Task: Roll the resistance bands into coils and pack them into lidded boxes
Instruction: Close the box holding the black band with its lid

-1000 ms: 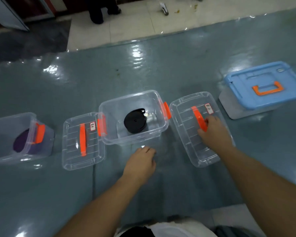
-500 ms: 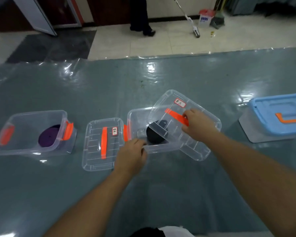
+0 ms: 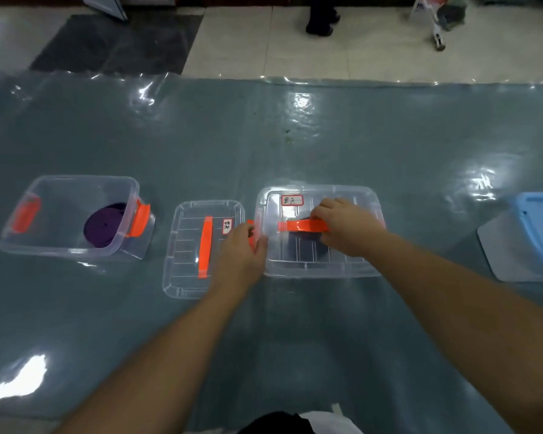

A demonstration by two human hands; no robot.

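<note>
A clear lid [image 3: 351, 195] with an orange handle [image 3: 298, 226] lies flat on the middle clear box [image 3: 320, 270], and the black coiled band [image 3: 304, 247] shows dimly through it. My right hand [image 3: 348, 227] grips the right end of that handle. My left hand [image 3: 242, 249] holds the box's left side at its orange latch. An open clear box [image 3: 72, 249] at the left holds a purple coiled band [image 3: 104, 223]. A second clear lid [image 3: 182, 252] with an orange handle lies on the table between the two boxes.
A box with a blue lid [image 3: 536, 220] stands at the right edge of the grey-blue table [image 3: 295, 145], which is covered in glossy plastic. Beyond the table's far edge are floor tiles, a dark mat and a standing person's feet [image 3: 322, 23].
My right hand carried the clear lid from the table on the right over the middle box and set it down flat. My left hand moved from the table up to the box's left side.
</note>
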